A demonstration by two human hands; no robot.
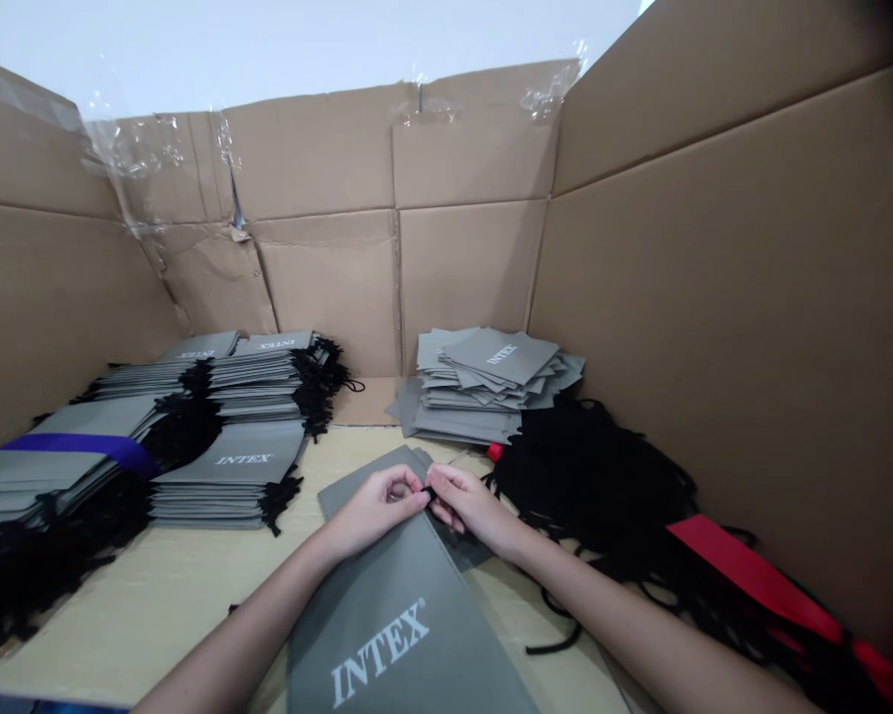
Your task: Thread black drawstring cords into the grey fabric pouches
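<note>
Gray drawstring bag (394, 635) lies on the table (119, 625) near us; our left hand (376, 506) and right hand (472, 506) pinch its black cord (427, 493) together. More bags (230, 476) sit stacked left and far within cardboard walls (714, 268).

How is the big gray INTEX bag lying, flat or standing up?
Flat: the gray INTEX bag lies spread out on the pale table.

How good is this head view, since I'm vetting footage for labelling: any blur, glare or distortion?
Head view: sharp overall, lighting soft and even; clear tape glints on the cardboard wall; wide-angle distortion bows the walls and enlarges the grey INTEX bag near the lower edge; the black drawstrings merge into a dark mass with little detail.
</note>
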